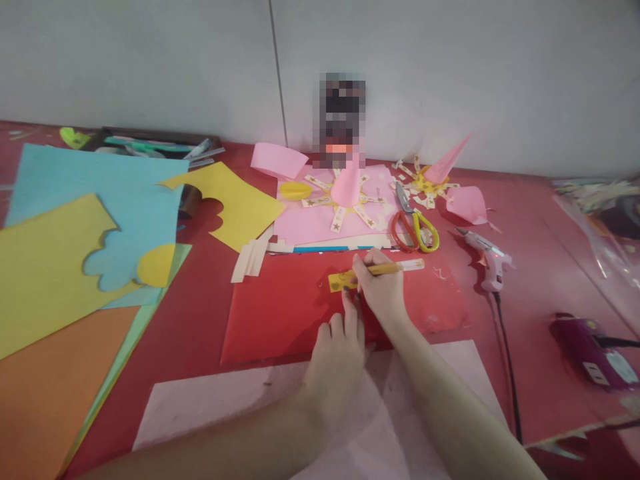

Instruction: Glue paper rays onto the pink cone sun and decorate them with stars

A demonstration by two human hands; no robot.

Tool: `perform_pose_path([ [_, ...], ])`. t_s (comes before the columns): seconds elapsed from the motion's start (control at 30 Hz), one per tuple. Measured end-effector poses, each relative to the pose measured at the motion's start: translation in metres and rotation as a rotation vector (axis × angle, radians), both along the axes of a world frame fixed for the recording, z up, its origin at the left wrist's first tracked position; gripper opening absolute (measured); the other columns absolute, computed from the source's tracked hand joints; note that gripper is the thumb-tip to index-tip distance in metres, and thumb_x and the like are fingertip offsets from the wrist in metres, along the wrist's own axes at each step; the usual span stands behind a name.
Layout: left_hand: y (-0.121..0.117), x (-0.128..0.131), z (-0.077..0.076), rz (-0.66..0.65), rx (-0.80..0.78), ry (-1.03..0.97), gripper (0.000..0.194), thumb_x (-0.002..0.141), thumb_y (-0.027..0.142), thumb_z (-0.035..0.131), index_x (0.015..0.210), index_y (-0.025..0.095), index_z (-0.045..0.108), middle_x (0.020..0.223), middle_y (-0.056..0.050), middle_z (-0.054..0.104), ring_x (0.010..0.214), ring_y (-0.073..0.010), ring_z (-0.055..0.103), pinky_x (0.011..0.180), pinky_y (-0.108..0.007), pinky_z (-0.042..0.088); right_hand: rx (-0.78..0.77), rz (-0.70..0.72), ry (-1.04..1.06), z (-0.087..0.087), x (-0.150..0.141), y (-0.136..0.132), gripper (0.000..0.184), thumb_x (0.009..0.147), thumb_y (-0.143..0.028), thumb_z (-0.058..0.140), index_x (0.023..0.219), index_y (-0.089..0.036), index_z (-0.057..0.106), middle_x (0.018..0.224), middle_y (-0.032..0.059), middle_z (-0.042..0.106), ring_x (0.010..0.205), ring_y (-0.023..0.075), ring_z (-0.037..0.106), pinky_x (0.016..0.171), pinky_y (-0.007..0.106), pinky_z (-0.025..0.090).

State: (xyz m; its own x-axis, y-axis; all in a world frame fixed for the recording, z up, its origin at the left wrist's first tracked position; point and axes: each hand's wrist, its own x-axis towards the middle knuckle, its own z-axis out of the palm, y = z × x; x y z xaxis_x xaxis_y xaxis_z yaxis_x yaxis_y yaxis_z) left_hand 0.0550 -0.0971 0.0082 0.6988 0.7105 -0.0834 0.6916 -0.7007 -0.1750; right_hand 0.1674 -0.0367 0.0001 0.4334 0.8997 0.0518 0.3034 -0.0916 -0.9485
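Note:
My right hand (381,288) is closed around a yellow pen (387,269), whose clear end points right. Its tip side is over a small yellow paper strip (339,283) with brown markings. Beside it, my left hand (340,337) has its index finger stretched onto the strip's lower edge, the other fingers bent. The strip lies on a red board (280,307). Just beyond are scissors (414,223) with one red and one yellow handle, and a pink paper cone (347,185) ringed by star-printed strips on pink paper (305,227).
A pink glue gun (487,260) lies to the right, its black cord running toward a purple power box (597,353). Coloured sheets, including a blue one (135,193) and a cut yellow one (245,207), spread leftward. Cream strips (253,257) lie by the board. A second cone (451,160) stands behind.

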Motion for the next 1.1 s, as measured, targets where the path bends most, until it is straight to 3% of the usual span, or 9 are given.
perform_pose_path([
  [0.23, 0.0002, 0.0009, -0.0006, 0.005, -0.005, -0.006, 0.038, 0.084, 0.022, 0.049, 0.119, 0.008, 0.056, 0.128, -0.022, 0.049, 0.075, -0.0205, 0.055, 0.059, -0.033, 0.047, -0.001, -0.041, -0.048, 0.0008, -0.0011, 0.0002, 0.028, 0.077, -0.03, 0.05, 0.054, -0.022, 0.036, 0.042, -0.0078, 0.04, 0.043, 0.0097, 0.048, 0.043, 0.02, 0.035],
  [0.73, 0.0015, 0.0017, 0.0045, 0.016, -0.026, 0.035, 0.034, 0.089, 0.028, 0.043, 0.113, 0.01, 0.059, 0.126, -0.02, 0.052, 0.076, -0.0196, 0.056, 0.06, -0.031, 0.048, 0.005, -0.051, -0.104, -0.0054, 0.0023, 0.0011, 0.029, 0.071, -0.026, 0.051, 0.051, -0.022, 0.03, 0.044, -0.0091, 0.032, 0.041, 0.0066, 0.034, 0.042, 0.02, 0.028],
  [1.1, 0.0012, 0.0018, 0.0055, 0.017, -0.032, 0.054, 0.037, 0.09, 0.03, 0.041, 0.115, 0.009, 0.058, 0.127, -0.02, 0.051, 0.077, -0.0197, 0.056, 0.06, -0.031, 0.048, -0.027, 0.027, 0.028, 0.0004, 0.0017, -0.0001, 0.031, 0.078, -0.035, 0.052, 0.053, -0.022, 0.037, 0.037, -0.0078, 0.043, 0.042, 0.0108, 0.051, 0.046, 0.021, 0.039],
])
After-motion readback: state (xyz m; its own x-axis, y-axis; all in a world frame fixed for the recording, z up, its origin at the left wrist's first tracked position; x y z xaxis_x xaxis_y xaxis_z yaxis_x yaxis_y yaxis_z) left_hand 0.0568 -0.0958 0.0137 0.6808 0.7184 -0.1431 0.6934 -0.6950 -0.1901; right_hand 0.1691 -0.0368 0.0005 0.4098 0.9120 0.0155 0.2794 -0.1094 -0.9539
